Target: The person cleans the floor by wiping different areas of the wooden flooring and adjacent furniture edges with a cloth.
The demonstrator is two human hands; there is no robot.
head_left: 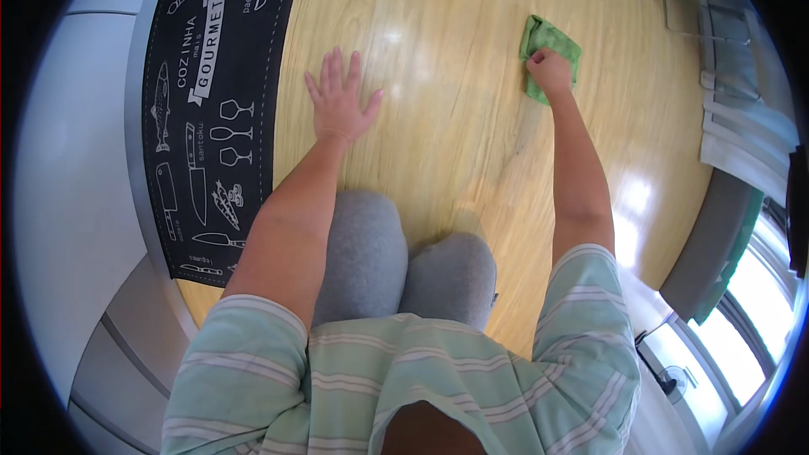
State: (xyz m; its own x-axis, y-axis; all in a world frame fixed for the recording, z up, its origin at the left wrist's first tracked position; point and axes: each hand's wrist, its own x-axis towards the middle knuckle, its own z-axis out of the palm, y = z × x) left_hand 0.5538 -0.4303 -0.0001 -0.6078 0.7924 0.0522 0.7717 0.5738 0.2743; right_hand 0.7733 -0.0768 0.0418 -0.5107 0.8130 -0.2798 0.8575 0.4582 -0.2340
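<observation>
My left hand (341, 103) lies flat on the wood-look floor (438, 118), its fingers spread and nothing in it. Out to the right, my right hand (549, 72) is closed on a green cloth (556, 40), which lies partly folded on the floor. The fingertips press into the cloth's lower left part, and some of them are hidden by the hand. Just below the cloth, a darker streak shows on the floor.
A black kitchen mat (215, 118) with white drawings runs along the left, beside pale cabinets (76, 160). My knees (362, 244) rest on the floor between my arms. At the right are a grey-and-green cushioned edge (716, 240) and light fabric (742, 143).
</observation>
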